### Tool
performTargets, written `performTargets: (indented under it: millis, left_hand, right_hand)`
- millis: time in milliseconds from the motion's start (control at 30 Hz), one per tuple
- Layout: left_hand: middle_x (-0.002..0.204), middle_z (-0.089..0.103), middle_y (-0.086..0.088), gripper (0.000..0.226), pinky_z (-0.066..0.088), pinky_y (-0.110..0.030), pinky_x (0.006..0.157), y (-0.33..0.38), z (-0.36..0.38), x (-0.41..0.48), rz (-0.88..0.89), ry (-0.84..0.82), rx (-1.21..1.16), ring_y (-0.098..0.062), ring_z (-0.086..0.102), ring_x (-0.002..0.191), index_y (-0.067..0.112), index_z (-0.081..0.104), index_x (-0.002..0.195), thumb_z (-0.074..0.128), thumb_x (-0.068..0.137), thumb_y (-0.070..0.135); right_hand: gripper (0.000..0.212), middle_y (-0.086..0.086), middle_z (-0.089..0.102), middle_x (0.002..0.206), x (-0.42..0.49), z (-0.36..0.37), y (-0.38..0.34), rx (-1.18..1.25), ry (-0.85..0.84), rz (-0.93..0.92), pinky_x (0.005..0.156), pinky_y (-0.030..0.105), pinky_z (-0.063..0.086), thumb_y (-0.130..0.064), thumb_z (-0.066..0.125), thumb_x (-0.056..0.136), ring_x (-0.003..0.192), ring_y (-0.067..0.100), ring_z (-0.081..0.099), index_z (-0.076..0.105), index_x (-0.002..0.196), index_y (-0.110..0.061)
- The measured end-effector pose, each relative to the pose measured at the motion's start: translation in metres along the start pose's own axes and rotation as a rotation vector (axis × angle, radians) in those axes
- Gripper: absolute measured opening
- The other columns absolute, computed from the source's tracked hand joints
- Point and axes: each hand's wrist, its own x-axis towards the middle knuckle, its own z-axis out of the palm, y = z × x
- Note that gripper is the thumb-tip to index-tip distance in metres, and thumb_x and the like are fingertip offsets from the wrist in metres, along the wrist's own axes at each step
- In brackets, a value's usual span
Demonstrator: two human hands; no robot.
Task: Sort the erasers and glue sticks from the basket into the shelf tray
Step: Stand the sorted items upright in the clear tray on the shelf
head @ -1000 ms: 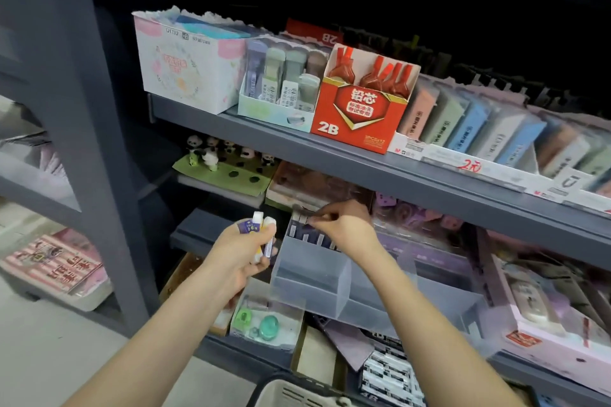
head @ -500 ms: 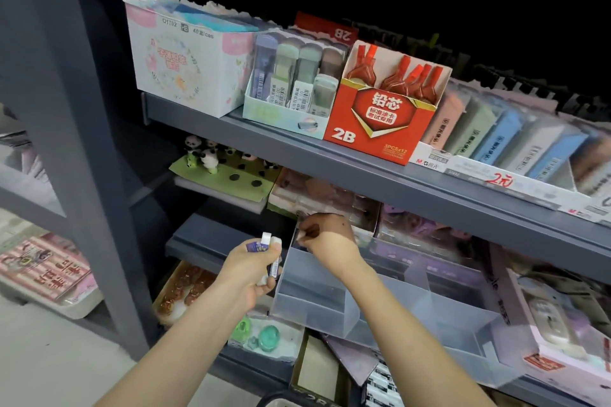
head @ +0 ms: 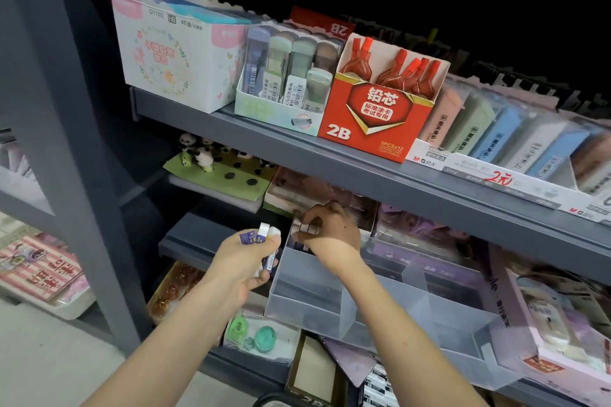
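Carefully: square the row at the back

Right hand (head: pixel 330 230) pinches a row of erasers (head: pixel 305 228) at 12 o'clock in the left compartment of the shelf tray (head: pixel 304 304). Left hand (head: pixel 244 261), at the tray's 9 o'clock, is wrapped round spare erasers (head: pixel 264 235). Best to press the row flush to the rear wall, then feed in the spares singly.

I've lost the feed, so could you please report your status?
Left hand grips spare erasers. Right hand pinches row of erasers in clear tray, rear left compartment. Nothing blocks the tray.
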Motion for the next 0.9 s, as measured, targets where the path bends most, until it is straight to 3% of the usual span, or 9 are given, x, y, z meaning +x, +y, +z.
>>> performTargets:
  millis: [100, 200, 300, 367, 433, 533, 633, 700, 900]
  left_hand:
    - [0.075, 0.058, -0.008, 0.01, 0.039, -0.016, 0.038, 0.007, -0.001, -0.003, 0.013, -0.046, 0.011, -0.017, 0.054, 0.064, 0.006, 0.058, 0.088, 0.067, 0.085, 0.003]
    - [0.083, 0.061, -0.013, 0.01, 0.043, -0.016, 0.042, 0.012, -0.002, -0.006, 0.031, -0.103, -0.009, -0.019, 0.058, 0.068, 0.001, 0.06, 0.093, 0.064, 0.085, -0.003]
    - [0.081, 0.064, -0.012, 0.006, 0.044, -0.016, 0.044, 0.017, -0.003, -0.009, 0.079, -0.156, 0.047, -0.02, 0.061, 0.071, 0.002, 0.062, 0.085, 0.065, 0.084, -0.004]
    - [0.076, 0.065, -0.009, 0.006, 0.043, -0.017, 0.045, 0.022, -0.004, -0.012, 0.107, -0.23, 0.103, -0.019, 0.063, 0.069, 0.002, 0.063, 0.086, 0.066, 0.083, -0.002]
    - [0.076, 0.066, -0.007, 0.009, 0.044, -0.017, 0.047, 0.025, -0.004, -0.015, 0.111, -0.316, 0.146, -0.016, 0.065, 0.068, 0.001, 0.063, 0.091, 0.066, 0.083, 0.0]
    - [0.082, 0.067, -0.01, 0.005, 0.046, -0.016, 0.05, 0.024, -0.002, -0.018, 0.113, -0.363, 0.177, -0.016, 0.067, 0.071, 0.003, 0.064, 0.09, 0.065, 0.085, 0.003]
    - [0.08, 0.065, -0.012, 0.003, 0.046, -0.015, 0.047, 0.023, -0.002, -0.016, 0.084, -0.242, 0.088, -0.016, 0.064, 0.067, 0.002, 0.061, 0.088, 0.061, 0.089, 0.005]
    - [0.075, 0.056, -0.012, 0.006, 0.042, -0.014, 0.042, 0.024, -0.003, -0.012, 0.042, -0.148, 0.02, -0.016, 0.055, 0.064, 0.001, 0.057, 0.086, 0.059, 0.091, 0.003]
    - [0.074, 0.046, -0.012, 0.008, 0.036, -0.013, 0.035, 0.026, -0.005, -0.005, -0.037, -0.049, -0.071, -0.017, 0.045, 0.063, -0.001, 0.052, 0.089, 0.055, 0.094, 0.004]
  right_hand:
    - [0.02, -0.005, 0.059, 0.111, -0.003, -0.005, 0.001, 0.113, 0.026, 0.011, 0.084, 0.025, 0.041, -0.037, 0.069, 0.08, 0.108, 0.019, 0.05, 0.069, 0.098, -0.028]
    - [0.006, -0.014, 0.063, 0.091, -0.012, -0.014, -0.003, 0.45, 0.047, 0.049, 0.081, 0.025, 0.046, -0.033, 0.068, 0.083, 0.095, 0.013, 0.057, 0.07, 0.085, -0.028]
    - [0.007, -0.017, 0.065, 0.089, -0.025, -0.025, -0.01, 0.743, -0.08, 0.067, 0.066, 0.017, 0.044, -0.034, 0.064, 0.088, 0.079, 0.004, 0.058, 0.068, 0.093, -0.031]
    - [0.016, -0.018, 0.065, 0.091, -0.031, -0.034, -0.011, 0.769, -0.198, -0.013, 0.063, 0.01, 0.041, -0.029, 0.061, 0.091, 0.076, -0.004, 0.056, 0.067, 0.105, -0.028]
    - [0.013, -0.017, 0.066, 0.084, -0.035, -0.043, -0.011, 0.787, -0.292, -0.091, 0.061, 0.007, 0.039, -0.022, 0.059, 0.093, 0.069, -0.008, 0.056, 0.067, 0.1, -0.029]
    - [0.012, -0.007, 0.069, 0.085, -0.04, -0.054, -0.008, 0.809, -0.319, -0.111, 0.068, 0.011, 0.043, -0.014, 0.062, 0.091, 0.073, -0.002, 0.059, 0.067, 0.094, -0.024]
    - [0.012, -0.006, 0.067, 0.09, -0.037, -0.066, 0.006, 0.872, -0.154, 0.062, 0.082, 0.02, 0.043, -0.013, 0.068, 0.086, 0.084, 0.008, 0.061, 0.066, 0.093, -0.023]
    - [0.008, -0.011, 0.065, 0.09, -0.032, -0.071, 0.014, 0.688, -0.074, 0.152, 0.085, 0.02, 0.04, -0.02, 0.067, 0.087, 0.088, 0.008, 0.06, 0.064, 0.091, -0.026]
    - [0.024, 0.003, 0.068, 0.109, -0.012, -0.037, 0.002, 0.225, -0.259, 0.047, 0.077, 0.015, 0.041, -0.01, 0.068, 0.084, 0.089, 0.013, 0.057, 0.069, 0.108, -0.011]
